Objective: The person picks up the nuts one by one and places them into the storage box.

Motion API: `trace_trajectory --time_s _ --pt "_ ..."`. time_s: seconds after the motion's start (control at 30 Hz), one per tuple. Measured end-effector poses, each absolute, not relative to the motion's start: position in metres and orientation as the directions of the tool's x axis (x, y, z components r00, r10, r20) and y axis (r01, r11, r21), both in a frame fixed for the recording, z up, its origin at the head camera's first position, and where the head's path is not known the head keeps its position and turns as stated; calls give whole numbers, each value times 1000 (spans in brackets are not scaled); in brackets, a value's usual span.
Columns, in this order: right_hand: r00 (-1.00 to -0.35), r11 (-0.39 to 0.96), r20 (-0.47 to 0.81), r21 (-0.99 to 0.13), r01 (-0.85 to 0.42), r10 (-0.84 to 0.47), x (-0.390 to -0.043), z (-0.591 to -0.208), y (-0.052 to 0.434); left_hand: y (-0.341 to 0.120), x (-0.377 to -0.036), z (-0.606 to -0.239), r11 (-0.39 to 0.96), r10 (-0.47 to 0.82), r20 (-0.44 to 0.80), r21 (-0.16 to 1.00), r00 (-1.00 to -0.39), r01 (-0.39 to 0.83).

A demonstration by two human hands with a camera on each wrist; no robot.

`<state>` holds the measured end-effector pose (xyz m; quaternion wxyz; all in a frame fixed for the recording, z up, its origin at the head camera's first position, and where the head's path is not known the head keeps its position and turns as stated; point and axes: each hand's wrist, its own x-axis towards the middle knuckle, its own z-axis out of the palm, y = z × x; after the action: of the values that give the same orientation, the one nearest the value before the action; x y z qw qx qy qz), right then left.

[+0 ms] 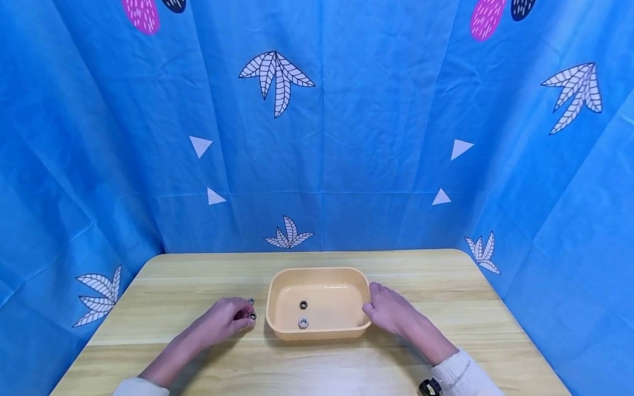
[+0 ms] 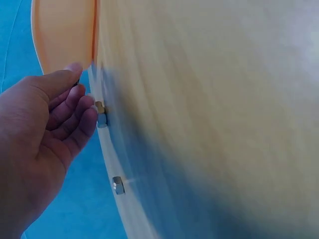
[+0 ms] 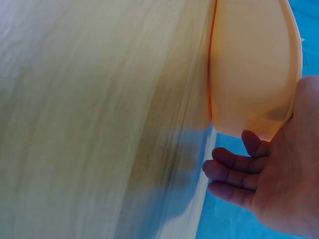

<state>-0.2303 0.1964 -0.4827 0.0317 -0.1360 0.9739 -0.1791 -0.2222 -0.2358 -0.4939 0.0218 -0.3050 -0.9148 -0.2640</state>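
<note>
A shallow orange tub (image 1: 283, 286) sits mid-table with a dark nut (image 1: 303, 304) and a silver nut (image 1: 303, 323) inside. My left hand (image 1: 225, 320) lies just left of the tub, fingers loosely curled. Its fingertips (image 2: 88, 115) touch a small metal nut (image 2: 101, 118) on the table; no pinch on it shows. A second loose nut (image 1: 251, 301) lies just beyond. My right hand (image 1: 391, 312) rests against the tub's right end, fingertips (image 3: 249, 142) at the outer wall of the tub (image 3: 249, 64), with nothing in it.
The wooden table (image 1: 446, 308) has rounded corners and is walled in by a blue patterned cloth (image 1: 371, 137) on three sides. A white sleeve (image 1: 465, 377) covers the right wrist.
</note>
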Motion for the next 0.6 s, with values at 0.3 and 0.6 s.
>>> trace_trajectory --time_s 0.3,0.6 --pt "-959 897 -29 -362 -254 -283 -229 -483 195 -229 -225 -485 683 531 230 454 -816 572" --pt "-962 894 -38 -379 -237 -271 -231 -485 196 -217 -236 -474 685 540 248 426 -804 591"
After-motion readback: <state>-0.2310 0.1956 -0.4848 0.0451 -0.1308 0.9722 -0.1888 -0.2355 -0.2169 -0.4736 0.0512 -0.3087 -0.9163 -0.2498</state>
